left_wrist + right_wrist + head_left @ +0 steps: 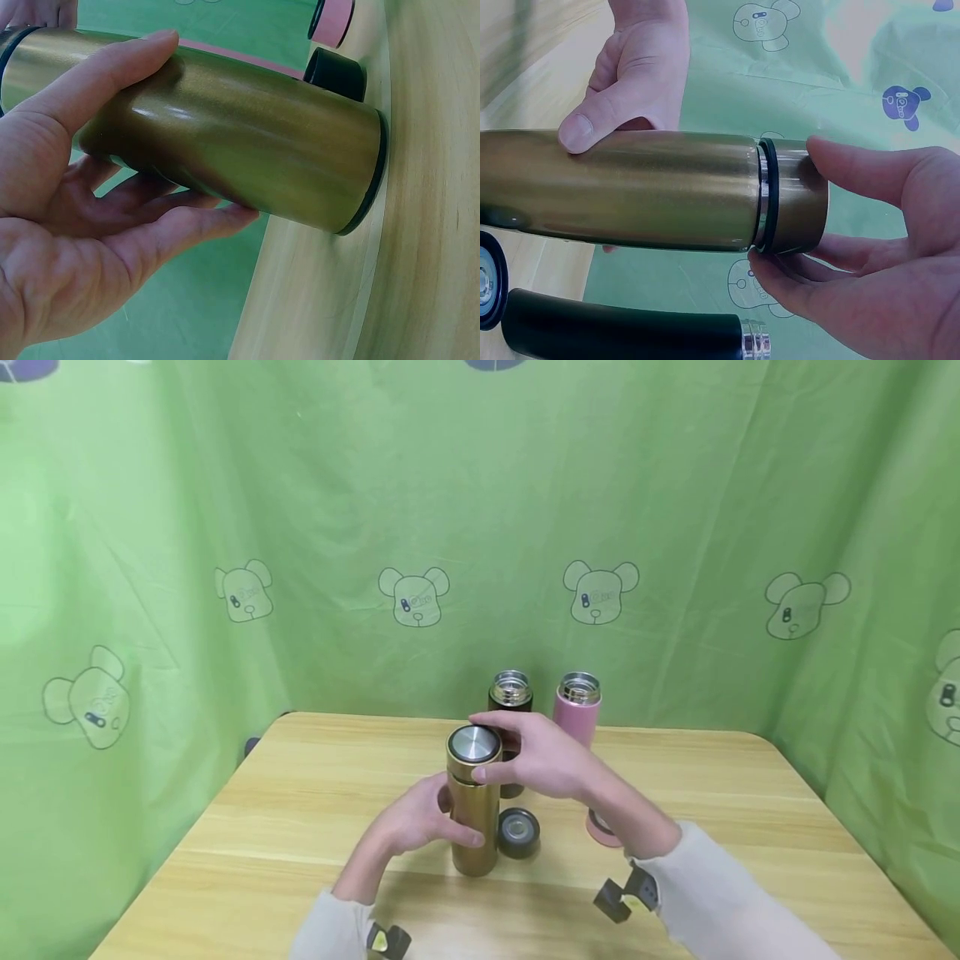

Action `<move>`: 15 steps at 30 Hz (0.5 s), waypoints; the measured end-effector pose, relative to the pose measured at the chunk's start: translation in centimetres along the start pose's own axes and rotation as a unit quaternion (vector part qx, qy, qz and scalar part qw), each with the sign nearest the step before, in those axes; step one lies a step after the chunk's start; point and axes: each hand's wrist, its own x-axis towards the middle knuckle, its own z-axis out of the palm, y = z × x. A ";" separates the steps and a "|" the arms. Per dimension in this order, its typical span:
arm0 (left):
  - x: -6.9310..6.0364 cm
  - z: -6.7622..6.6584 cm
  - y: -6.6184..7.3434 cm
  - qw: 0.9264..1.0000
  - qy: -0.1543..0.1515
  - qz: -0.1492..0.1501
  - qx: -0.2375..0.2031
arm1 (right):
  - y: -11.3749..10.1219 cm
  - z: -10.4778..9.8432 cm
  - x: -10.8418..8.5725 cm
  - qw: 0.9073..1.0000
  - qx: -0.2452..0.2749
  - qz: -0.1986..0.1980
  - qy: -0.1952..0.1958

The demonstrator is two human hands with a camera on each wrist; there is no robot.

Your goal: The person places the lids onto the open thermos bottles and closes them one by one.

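A gold thermos flask (475, 827) stands upright on the table, its base on the wood. My left hand (415, 817) grips its body, thumb across the near side and fingers behind. At the top, my right hand (543, 756) holds the gold lid (799, 196) between thumb and fingers. The lid has a silver disc on top. In the right wrist view a thin gap with a bright metal neck and a black ring (772, 196) shows between lid and body. Beside the flask's base lies a black lid (518, 832).
Behind my right hand stand a black flask (622, 324) and a pink flask (576, 718), both uncapped with steel necks showing. A pink lid (602, 828) lies partly hidden under my right forearm. Green curtains surround the wooden table (300, 793).
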 end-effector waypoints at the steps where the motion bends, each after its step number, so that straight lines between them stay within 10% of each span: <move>1: 0.0 0.0 0.0 1.000 -0.001 0.001 -0.002 | 0.0 0.0 0.0 1.000 -0.001 0.000 0.001; 15: 0.0 0.0 -0.1 1.000 0.002 0.005 0.005 | 0.2 0.3 0.1 0.999 -0.023 0.012 0.020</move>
